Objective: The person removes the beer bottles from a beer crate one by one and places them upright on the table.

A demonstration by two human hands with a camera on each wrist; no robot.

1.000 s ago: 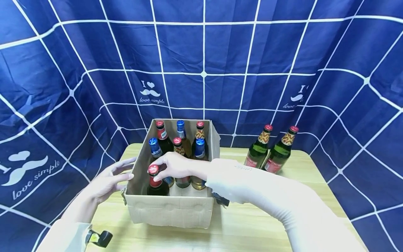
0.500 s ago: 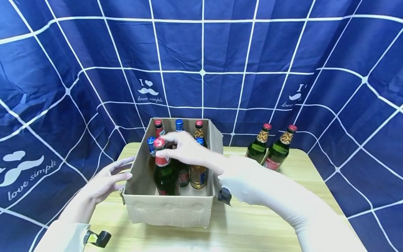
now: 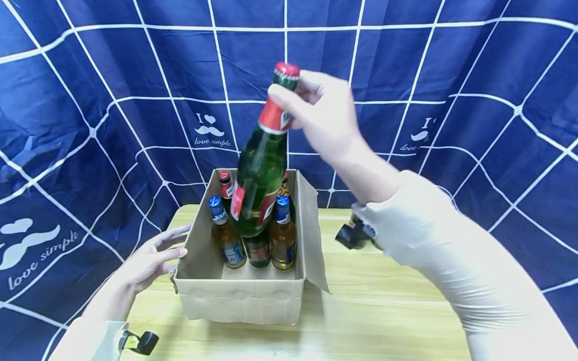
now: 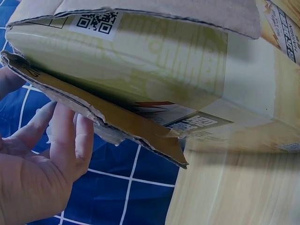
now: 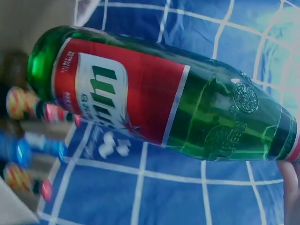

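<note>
In the head view my right hand (image 3: 327,113) grips a green beer bottle (image 3: 262,173) by its neck, thumb and fingers below the red cap. The bottle hangs tilted above a cardboard box (image 3: 239,301). The right wrist view shows the bottle's red and white label (image 5: 117,89) close up. My left hand (image 3: 146,263) is at the box's left side, fingers extended and fingertips at its edge. In the left wrist view, that hand (image 4: 42,164) is beside a torn cardboard flap (image 4: 108,112). Several beer bottles stand in the box, including blue-capped ones (image 3: 283,228).
The box stands on a light wooden table (image 3: 384,311), with a side flap (image 3: 313,225) folded outward on its right. Behind hangs a blue curtain (image 3: 253,55) with white grid lines. The right forearm mostly hides the bottles at the table's right.
My right hand has lifted the green beer bottle from the box's near left corner, up and to the right, and the bottle has tilted. The left hand stays by the box's side.
</note>
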